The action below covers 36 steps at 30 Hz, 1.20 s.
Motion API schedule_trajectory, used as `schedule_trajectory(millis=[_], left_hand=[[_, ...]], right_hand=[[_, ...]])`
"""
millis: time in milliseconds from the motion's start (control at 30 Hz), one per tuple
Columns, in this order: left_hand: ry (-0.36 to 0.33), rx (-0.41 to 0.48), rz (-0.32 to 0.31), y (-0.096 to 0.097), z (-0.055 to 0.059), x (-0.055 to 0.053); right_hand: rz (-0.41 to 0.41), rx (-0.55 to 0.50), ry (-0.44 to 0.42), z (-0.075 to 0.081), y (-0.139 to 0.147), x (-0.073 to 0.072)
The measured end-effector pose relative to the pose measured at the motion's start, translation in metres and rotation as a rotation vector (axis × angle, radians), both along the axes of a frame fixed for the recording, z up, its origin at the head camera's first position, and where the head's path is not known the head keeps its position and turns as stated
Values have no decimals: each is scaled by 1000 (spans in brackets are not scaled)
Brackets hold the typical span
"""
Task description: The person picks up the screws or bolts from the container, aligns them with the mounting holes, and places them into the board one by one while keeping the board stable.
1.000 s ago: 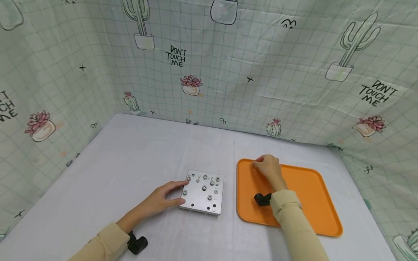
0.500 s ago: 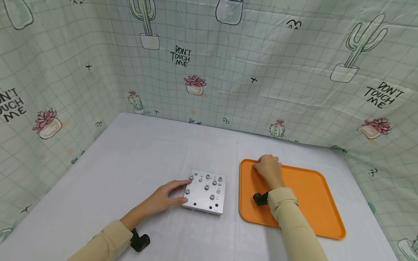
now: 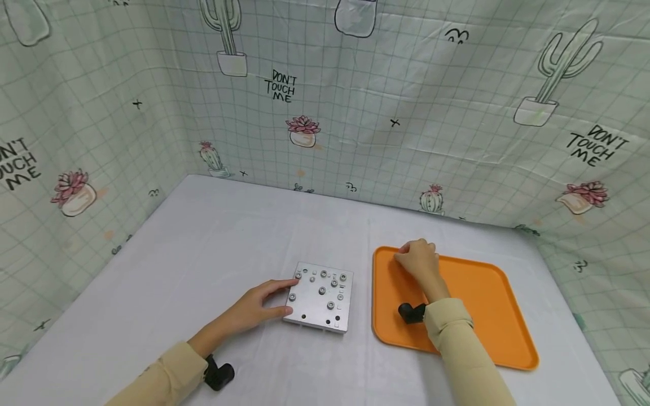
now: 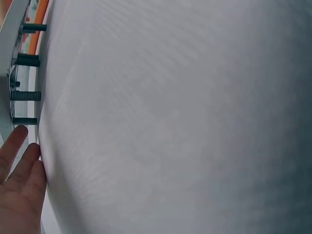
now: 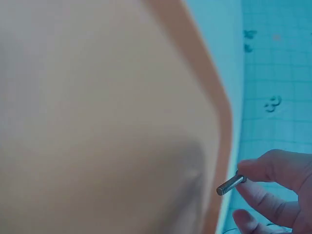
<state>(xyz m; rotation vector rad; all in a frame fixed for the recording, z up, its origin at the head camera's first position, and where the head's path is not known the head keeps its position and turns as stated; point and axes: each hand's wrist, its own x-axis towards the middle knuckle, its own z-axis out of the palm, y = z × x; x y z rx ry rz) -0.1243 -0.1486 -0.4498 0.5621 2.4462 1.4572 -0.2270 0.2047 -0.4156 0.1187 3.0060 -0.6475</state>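
Observation:
A square silver metal plate [image 3: 319, 297] lies on the table, dotted with several socket-head screws and a few dark holes. Threaded screw shanks [image 4: 27, 96] stick out of its underside in the left wrist view. My left hand [image 3: 247, 309] rests at the plate's left edge, index fingertip near the far corner and thumb on the nearer side, fingers fairly straight. Over the far left part of an orange tray [image 3: 487, 310], my right hand [image 3: 420, 262] pinches a small screw [image 5: 231, 185] between thumb and index finger, threaded end pointing out; the head view hides this screw.
A white cloth [image 3: 218, 231] covers the table. Behind and beside it hangs a curtain [image 3: 345, 152] printed with cacti. Black wrist cameras [image 3: 219, 376] show by both sleeves. The tray stands just right of the plate.
The head view has shifted slightly, moving the scene a little to the right. My right wrist has turned slightly over the tray. My left hand stays at the plate.

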Motion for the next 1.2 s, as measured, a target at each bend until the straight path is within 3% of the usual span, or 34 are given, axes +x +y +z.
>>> schedule_trajectory(millis=[233, 567, 767, 933, 1200], left_hand=[[-12, -2, 3, 0, -2, 3], [-16, -15, 25, -2, -2, 3], [-32, -11, 40, -2, 1, 2], [-17, -18, 28, -2, 1, 0], [13, -19, 8, 1, 0, -1]], right_hand=[[107, -194, 100, 6, -5, 25], [210, -428, 156, 10, -28, 71], [241, -578, 155, 1, -47, 98], [267, -617, 190, -13, -64, 116], [251, -660, 206, -31, -81, 128]])
